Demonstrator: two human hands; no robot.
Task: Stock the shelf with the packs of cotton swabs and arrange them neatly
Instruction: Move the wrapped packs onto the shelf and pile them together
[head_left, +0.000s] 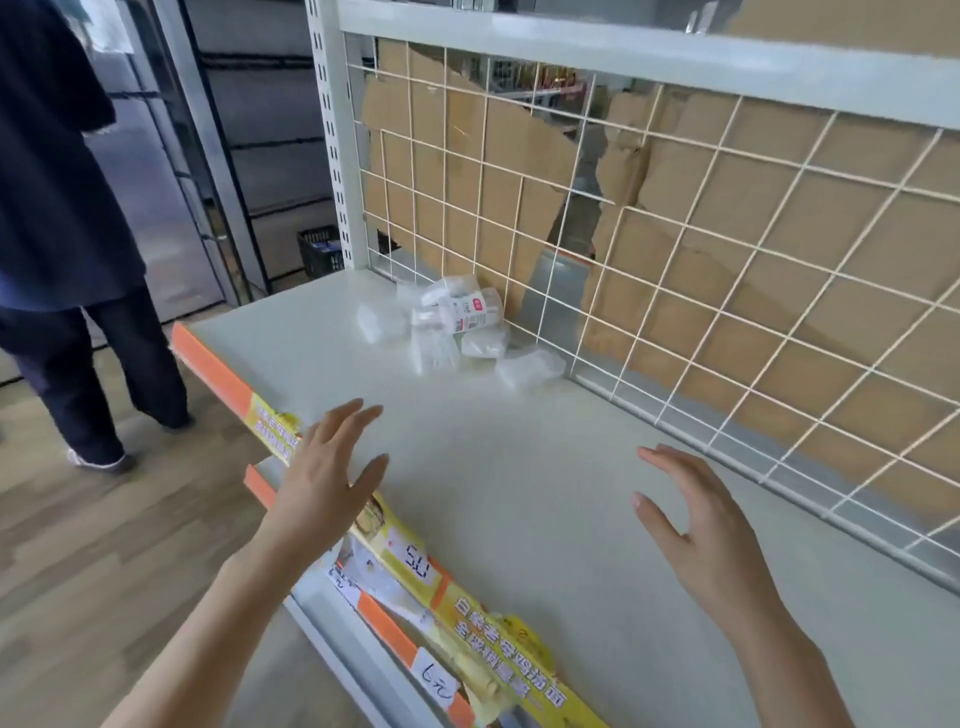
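Observation:
Several clear packs of cotton swabs (452, 322) lie in a loose heap at the back left of the pale shelf (519, 493), against the wire grid. One pack (470, 310) shows a white label with a red mark. My left hand (330, 467) hovers over the shelf's front edge, fingers spread, holding nothing. My right hand (701, 525) is open above the shelf's middle, palm turned left, also holding nothing. Both hands are well short of the heap.
A white wire grid (727, 291) backed with torn cardboard closes the shelf's rear. An orange and yellow price strip (415, 566) runs along the front edge, with a lower shelf below. A person in dark clothes (62, 234) stands at the left on the wooden floor. A black basket (319, 254) sits behind the upright.

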